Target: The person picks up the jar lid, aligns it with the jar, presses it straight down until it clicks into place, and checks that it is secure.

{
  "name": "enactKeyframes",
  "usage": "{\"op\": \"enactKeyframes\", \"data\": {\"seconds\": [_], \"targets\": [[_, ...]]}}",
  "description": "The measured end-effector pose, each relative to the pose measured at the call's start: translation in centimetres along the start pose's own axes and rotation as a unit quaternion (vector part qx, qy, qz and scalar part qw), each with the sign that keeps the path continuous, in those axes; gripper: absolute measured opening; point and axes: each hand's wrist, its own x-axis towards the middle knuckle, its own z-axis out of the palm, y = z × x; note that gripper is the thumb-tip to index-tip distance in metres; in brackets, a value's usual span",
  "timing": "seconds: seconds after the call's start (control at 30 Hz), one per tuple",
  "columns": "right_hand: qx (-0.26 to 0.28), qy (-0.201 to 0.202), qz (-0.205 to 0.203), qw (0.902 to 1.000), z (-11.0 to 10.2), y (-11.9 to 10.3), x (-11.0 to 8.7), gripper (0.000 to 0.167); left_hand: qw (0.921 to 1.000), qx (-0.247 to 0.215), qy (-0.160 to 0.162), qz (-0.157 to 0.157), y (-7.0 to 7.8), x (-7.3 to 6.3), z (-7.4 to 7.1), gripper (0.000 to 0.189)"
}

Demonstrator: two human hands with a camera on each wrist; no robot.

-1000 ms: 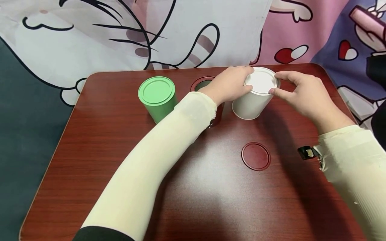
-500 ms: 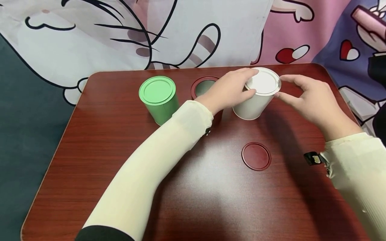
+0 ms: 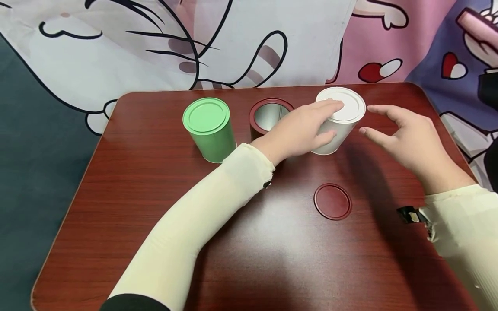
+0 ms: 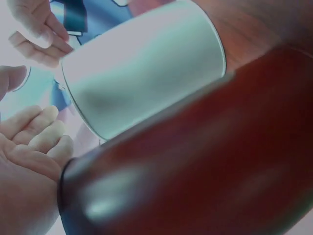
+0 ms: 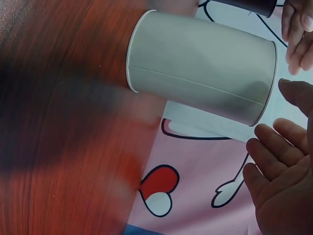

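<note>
A white can (image 3: 338,127) with its white lid (image 3: 346,101) on stands upright at the back right of the table. My left hand (image 3: 301,129) reaches over the dark red can (image 3: 256,129), its fingers extended in front of the white lid; whether they touch it I cannot tell. To the right of the white can, my right hand (image 3: 408,144) is held apart from it, thumb and fingers spread with nothing between them. The red can has no lid and shows a metallic inside. A dark red lid (image 3: 332,201) lies flat on the table, nearer to me.
A green can (image 3: 210,138) with a green lid stands at the left of the row. All this is on a brown wooden table (image 3: 136,194). Behind its far edge hangs a printed cartoon cloth (image 3: 241,39). Dark floor (image 3: 39,129) shows at the left.
My right hand has come away from the white lid's rim and moved right and toward me. The left hand has shifted slightly toward me, its fingers loosening from the lid's edge.
</note>
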Motion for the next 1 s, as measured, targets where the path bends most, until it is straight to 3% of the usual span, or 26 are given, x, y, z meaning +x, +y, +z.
{"op": "enactKeyframes", "data": {"seconds": [0.37, 1.0], "targets": [[-0.003, -0.005, -0.013, 0.9999, 0.1, 0.2, -1.5, 0.053, 0.9995, -0.021, 0.003, 0.024, 0.7, -2.2, 1.9, 0.059], [-0.005, -0.056, -0.003, 0.9984, 0.9, 1.3, -4.1, 0.056, 0.9986, -0.051, -0.015, -0.001, -0.4, -3.9, 5.7, 0.056]]}}
